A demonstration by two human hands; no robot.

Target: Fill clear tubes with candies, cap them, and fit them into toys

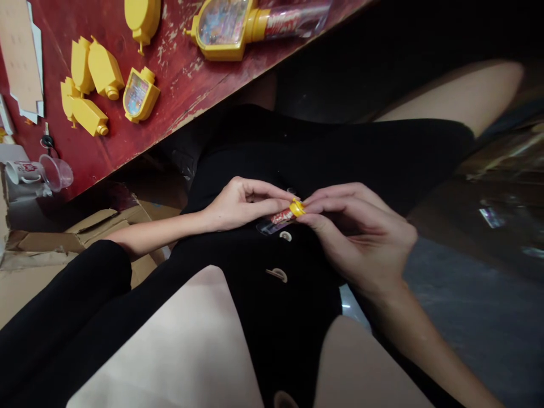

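Note:
A small clear tube (276, 221) with red and white print lies across my lap, its closed end pointing to the lower left. On its upper right end sits a yellow cap (297, 208). My left hand (242, 205) pinches the tube near the cap with thumb and forefinger. From the other side, the thumb and fingertips of my right hand (361, 226) close on the yellow cap. Both hands are above the black clothing, close to a row of buttons.
A worn red table (170, 85) at the upper left bears several yellow cases (102, 68), a larger yellow case with a tube (223, 28), a white mug (23, 171), a plastic cup (56, 172) and keys (47, 139). Cardboard boxes (42, 249) stand below its edge.

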